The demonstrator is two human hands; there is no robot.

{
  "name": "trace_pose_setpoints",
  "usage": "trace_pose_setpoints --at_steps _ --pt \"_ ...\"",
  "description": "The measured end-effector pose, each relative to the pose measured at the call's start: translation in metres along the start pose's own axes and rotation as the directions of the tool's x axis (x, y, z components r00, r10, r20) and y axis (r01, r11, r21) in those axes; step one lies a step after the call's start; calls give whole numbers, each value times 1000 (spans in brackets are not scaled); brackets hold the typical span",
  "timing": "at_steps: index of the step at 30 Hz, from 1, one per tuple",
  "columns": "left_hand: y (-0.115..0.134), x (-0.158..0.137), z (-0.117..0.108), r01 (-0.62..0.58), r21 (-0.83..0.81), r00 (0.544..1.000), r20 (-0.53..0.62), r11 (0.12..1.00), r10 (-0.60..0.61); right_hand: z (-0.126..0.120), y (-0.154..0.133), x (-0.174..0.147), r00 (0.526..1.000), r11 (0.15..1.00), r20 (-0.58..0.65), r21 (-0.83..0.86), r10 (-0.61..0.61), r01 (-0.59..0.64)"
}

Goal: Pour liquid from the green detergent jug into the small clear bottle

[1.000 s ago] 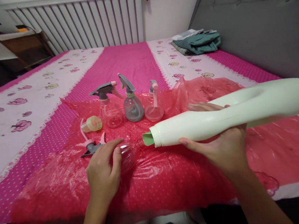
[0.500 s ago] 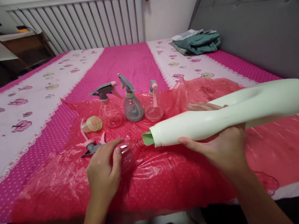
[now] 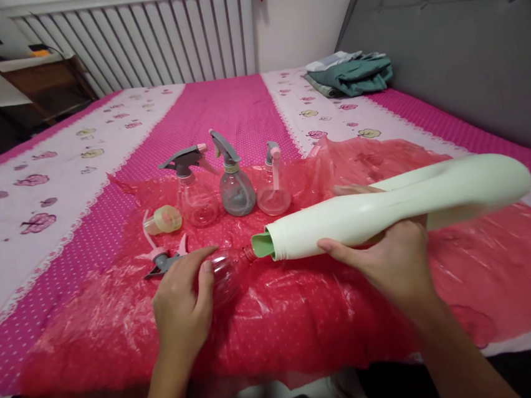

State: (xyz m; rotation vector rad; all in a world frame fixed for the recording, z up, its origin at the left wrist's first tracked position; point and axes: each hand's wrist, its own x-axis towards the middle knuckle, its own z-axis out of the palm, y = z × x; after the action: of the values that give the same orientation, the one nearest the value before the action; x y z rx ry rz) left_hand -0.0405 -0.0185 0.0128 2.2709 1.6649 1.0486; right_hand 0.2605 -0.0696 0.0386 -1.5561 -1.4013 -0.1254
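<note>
My left hand (image 3: 183, 294) is closed round a clear round bottle (image 3: 228, 271), tilted with its open neck to the right. My right hand (image 3: 393, 255) grips a large pale green jug (image 3: 342, 220) from beneath, held nearly level. The jug's green pouring spout (image 3: 263, 245) meets the bottle's mouth; whether it sits inside cannot be made out. Beside my left hand lies a loose grey and pink spray trigger head (image 3: 165, 260). A yellowish cap (image 3: 166, 219) rests on its side behind it.
Three spray bottles stand behind the hands: a clear one (image 3: 199, 202), a grey one (image 3: 237, 192) and another clear one (image 3: 273, 195). Red plastic sheeting (image 3: 282, 329) covers the near bed. Folded clothes (image 3: 350, 75) lie at the back right, near a grey headboard (image 3: 458, 49).
The far end of the jug has swung downward and toward the left, bringing more of it into view. The bottle and my left hand have barely moved.
</note>
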Motion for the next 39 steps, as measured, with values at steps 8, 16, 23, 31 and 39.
trace_pose_setpoints --at_steps 8,16,23,31,39 --pt "0 0 1 -5 5 1000 -3 1000 5 4 8 -1 988 987 43 42 151 -153" --pt "1 0 1 -23 13 1000 -10 1000 23 8 13 3 973 973 54 52 223 -225" --pt "2 0 0 -28 23 1000 -11 999 28 11 15 -1 979 978 26 -49 204 -202" --pt "2 0 3 -43 36 999 -20 998 44 12 14 -1 973 971 36 -87 227 -223" --pt "0 0 3 -55 43 998 -26 998 56 14 13 -1 973 968 30 -111 229 -225"
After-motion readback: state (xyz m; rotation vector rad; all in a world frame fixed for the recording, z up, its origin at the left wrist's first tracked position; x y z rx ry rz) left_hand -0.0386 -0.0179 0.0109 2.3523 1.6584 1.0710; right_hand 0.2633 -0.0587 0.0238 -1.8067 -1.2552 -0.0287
